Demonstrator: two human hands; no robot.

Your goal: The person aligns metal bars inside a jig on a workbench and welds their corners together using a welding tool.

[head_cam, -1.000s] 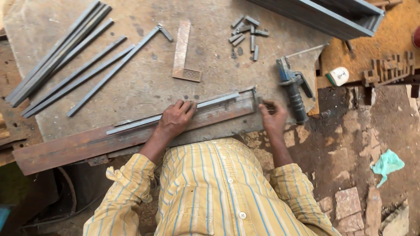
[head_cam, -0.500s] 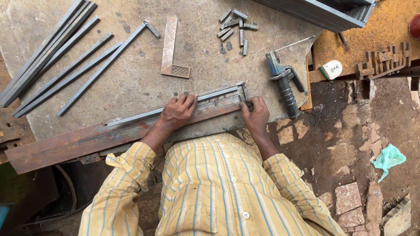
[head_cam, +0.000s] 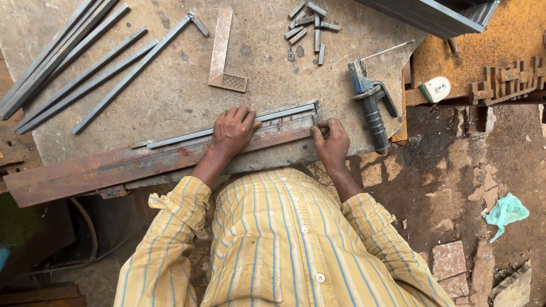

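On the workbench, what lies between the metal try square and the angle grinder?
In the head view, a small heap of short cut metal pieces lies between the try square and the angle grinder, toward the bench's far side.

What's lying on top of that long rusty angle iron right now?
A thin grey steel bar lies along the rusty angle iron. The left hand presses flat on both; the right hand grips the bar's end. The stretch under the left palm is hidden.

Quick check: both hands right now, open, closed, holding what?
Left hand: open, pressed flat on the thin grey bar along the rusty angle iron.
Right hand: fingers curled at the bar's right end; grip cannot be told.
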